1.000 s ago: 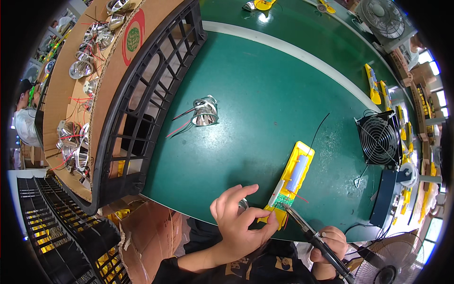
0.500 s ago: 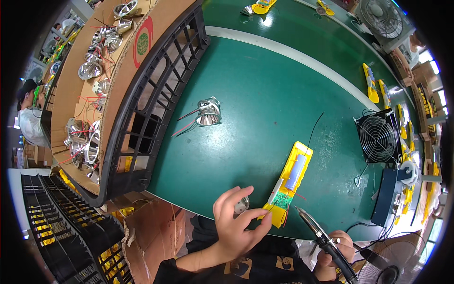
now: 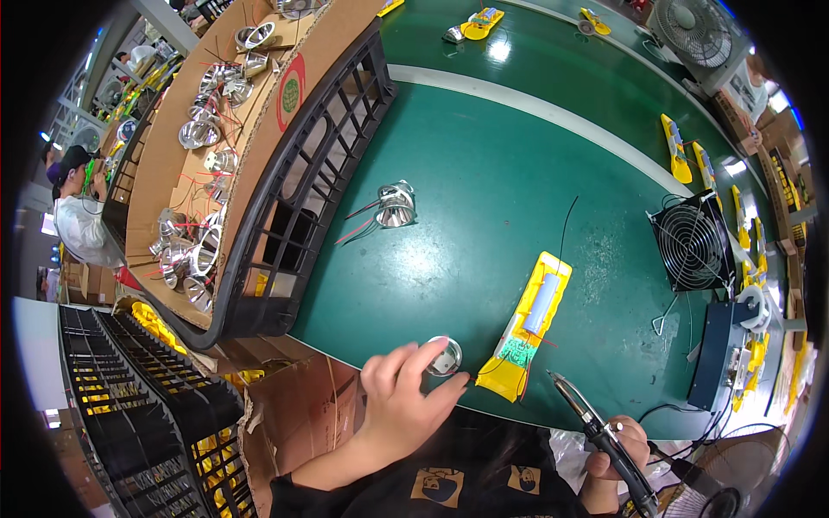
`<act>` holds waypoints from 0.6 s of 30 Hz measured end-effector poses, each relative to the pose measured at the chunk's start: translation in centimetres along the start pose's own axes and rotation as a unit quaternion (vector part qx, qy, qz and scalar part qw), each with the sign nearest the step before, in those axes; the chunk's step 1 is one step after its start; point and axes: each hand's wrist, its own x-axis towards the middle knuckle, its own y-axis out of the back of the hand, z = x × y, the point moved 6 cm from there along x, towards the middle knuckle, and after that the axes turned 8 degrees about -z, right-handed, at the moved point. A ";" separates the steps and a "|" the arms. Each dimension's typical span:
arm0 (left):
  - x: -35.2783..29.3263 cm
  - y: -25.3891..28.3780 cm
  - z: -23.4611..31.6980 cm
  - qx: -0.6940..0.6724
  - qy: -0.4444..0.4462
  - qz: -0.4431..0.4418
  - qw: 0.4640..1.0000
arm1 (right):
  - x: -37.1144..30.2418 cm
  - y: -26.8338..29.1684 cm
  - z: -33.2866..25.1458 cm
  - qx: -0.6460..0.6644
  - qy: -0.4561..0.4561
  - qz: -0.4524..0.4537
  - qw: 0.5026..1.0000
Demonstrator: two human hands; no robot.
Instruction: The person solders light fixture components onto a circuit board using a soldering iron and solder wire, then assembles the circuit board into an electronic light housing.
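My left hand [image 3: 404, 399] is at the table's near edge with thumb and index finger apart. They curve around a small round silver reflector cup [image 3: 446, 356]; the index fingertip overlaps its rim, and no firm grip shows. Just right of it lies an open yellow casing [image 3: 503, 380], tilted, holding a blue cylindrical battery [image 3: 542, 304] and a green circuit board [image 3: 518, 351] with thin red and black wires. My right hand [image 3: 623, 449] grips a soldering iron [image 3: 596, 429]. The iron's tip points up-left, a little right of the casing, apart from it.
Another wired reflector [image 3: 395, 205] lies left of centre on the green table [image 3: 466, 173]. A black crate [image 3: 319, 190] with a cardboard box of reflectors stands left. At right are a small black fan [image 3: 691, 246] and a dark blue box [image 3: 718, 356]. Yellow casings [image 3: 676, 148] lie beyond the pale strip.
My left hand has moved left, off the casing's near end, to the reflector cup. The soldering iron remains in my right hand beside the casing. The whole view has shifted slightly.
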 end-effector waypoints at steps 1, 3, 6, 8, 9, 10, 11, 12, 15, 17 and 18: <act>0.4 -0.5 -0.1 0.000 -0.007 -0.018 1.000 | 0.0 0.0 -0.1 -0.006 0.003 -0.002 1.000; 0.8 -0.9 0.1 0.001 -0.016 -0.036 0.999 | -0.1 -0.1 -0.2 -0.004 0.006 0.006 1.000; 1.0 -1.2 0.3 0.017 -0.006 -0.050 0.999 | -0.3 0.0 -0.1 0.009 0.008 0.011 1.000; 0.9 -1.5 0.3 -0.012 0.006 -0.051 0.999 | -0.4 0.0 -0.1 0.019 0.008 0.008 1.000; 0.8 -1.6 0.3 -0.012 0.005 -0.051 0.999 | -0.4 0.0 -0.1 0.009 0.007 0.007 1.000; 0.7 -1.5 0.1 -0.036 0.016 -0.038 0.999 | -0.3 0.0 -0.1 -0.001 0.007 0.007 1.000; 0.5 -1.5 -0.1 -0.061 0.026 -0.024 0.998 | -0.3 0.0 -0.2 -0.003 0.007 0.008 1.000; 0.1 -1.7 -0.2 -0.062 0.024 -0.025 0.997 | -0.2 0.1 -0.2 0.001 -0.007 0.031 0.999; -1.0 -1.1 -0.5 -0.091 0.008 0.053 0.994 | 0.0 0.3 0.1 0.009 -0.043 0.032 0.999; -1.1 -1.1 -0.3 -0.127 -0.001 0.059 0.990 | 0.1 0.1 0.4 0.012 -0.064 0.008 0.998; -0.9 -1.0 0.1 -0.134 0.003 0.078 0.988 | 0.1 0.0 0.6 0.019 -0.084 0.028 0.996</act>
